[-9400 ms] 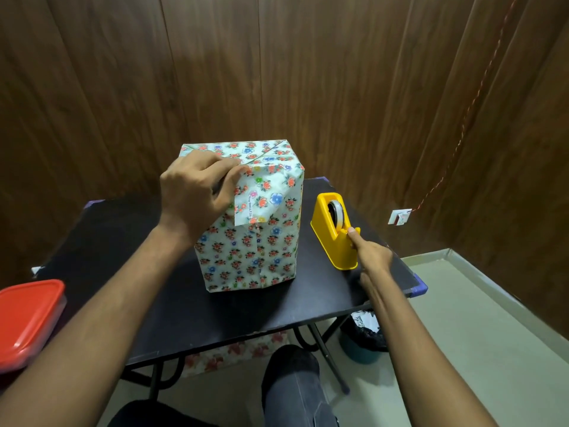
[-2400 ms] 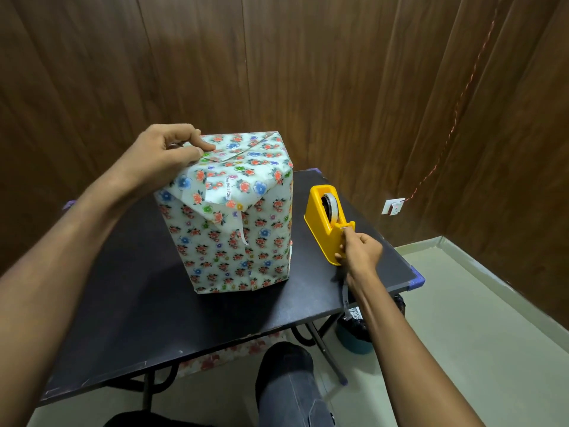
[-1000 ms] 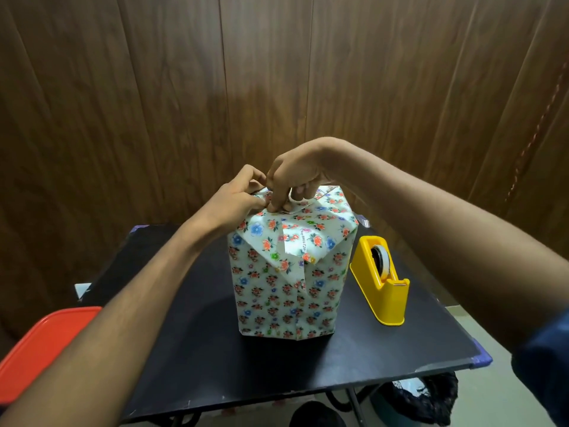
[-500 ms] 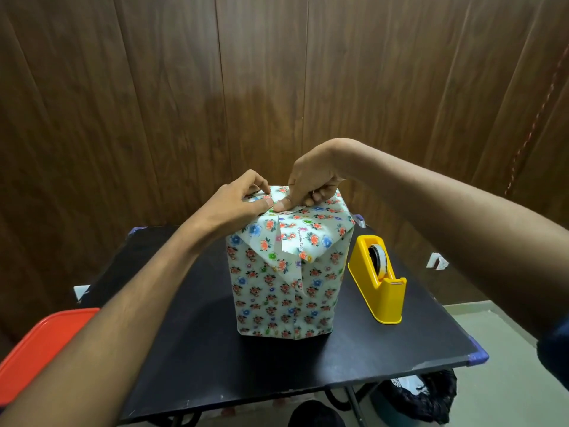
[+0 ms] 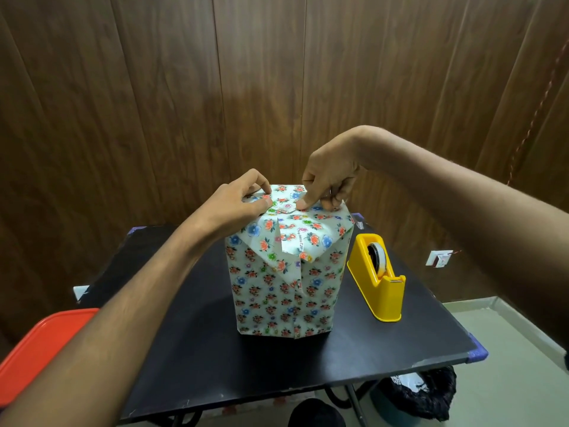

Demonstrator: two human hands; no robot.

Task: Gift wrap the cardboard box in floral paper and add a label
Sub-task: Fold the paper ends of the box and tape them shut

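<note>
A red lid (image 5: 40, 349) is showing at the lower left edge. A black-lined bin (image 5: 421, 392) is standing under the black table (image 5: 354, 355), against a wood-panelled wall (image 5: 154, 103).

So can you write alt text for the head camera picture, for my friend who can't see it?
Two hands press down the folded paper on top of a floral-wrapped box standing on a black table: the left hand holds the left edge, the right hand presses a thumb near the middle. A yellow tape dispenser stands to the box's right.
</note>
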